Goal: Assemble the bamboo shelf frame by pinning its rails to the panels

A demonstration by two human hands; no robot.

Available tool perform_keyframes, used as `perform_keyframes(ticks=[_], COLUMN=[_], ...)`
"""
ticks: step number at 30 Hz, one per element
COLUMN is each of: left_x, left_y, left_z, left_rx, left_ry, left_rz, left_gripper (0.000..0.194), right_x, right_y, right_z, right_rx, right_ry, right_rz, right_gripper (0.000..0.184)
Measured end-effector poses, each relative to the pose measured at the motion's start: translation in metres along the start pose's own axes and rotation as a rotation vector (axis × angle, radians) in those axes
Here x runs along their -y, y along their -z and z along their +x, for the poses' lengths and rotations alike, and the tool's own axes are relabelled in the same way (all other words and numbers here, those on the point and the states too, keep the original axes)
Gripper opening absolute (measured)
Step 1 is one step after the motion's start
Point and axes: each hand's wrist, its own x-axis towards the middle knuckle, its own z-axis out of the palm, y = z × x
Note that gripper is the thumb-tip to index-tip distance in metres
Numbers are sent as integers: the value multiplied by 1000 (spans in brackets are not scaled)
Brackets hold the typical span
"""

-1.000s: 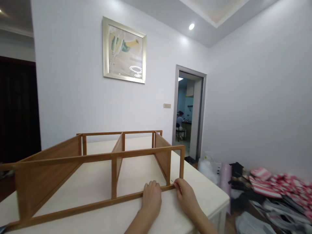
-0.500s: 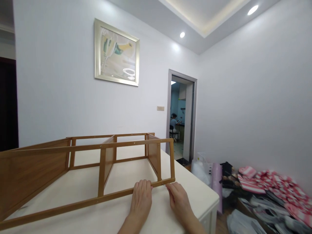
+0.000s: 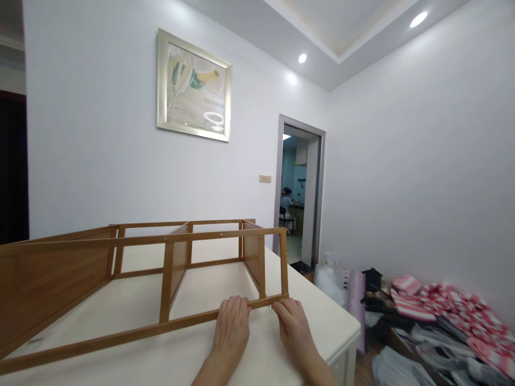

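A long wooden shelf frame (image 3: 173, 262) lies on its side across a white table (image 3: 314, 321). My left hand (image 3: 231, 327) rests on the frame's near bottom rail, fingers curled over it. My right hand (image 3: 292, 324) is just to the right, near the rail's end, with its fingertips pinched against the rail at a small metal piece that I cannot make out.
The table's right edge drops off beside my right hand. On the floor at right lie a pink roll (image 3: 356, 300), plastic bags and a heap of red-striped cloth (image 3: 438, 305). An open doorway (image 3: 300, 198) shows a seated person far off. A framed picture (image 3: 193, 86) hangs on the wall.
The view swung to the right and up early on, then settled. Both hands stay on the near rail, with the right fingertips shifted slightly along it.
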Motion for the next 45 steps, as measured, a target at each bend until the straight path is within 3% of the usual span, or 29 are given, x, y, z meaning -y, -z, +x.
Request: perform_keyframes(ticks=[29,45], left_x=[0,0], left_y=[-3,-2], left_z=[-2,-2], left_rx=[-6,5], left_ry=[19,29], left_rz=[-35,-49], left_gripper=[22,22], right_x=[-2,4], right_y=[-2,1], right_z=[-2,-3], right_rx=[5,70], right_ry=[-1,-141], right_rz=[-94,25], right_gripper=[36,14])
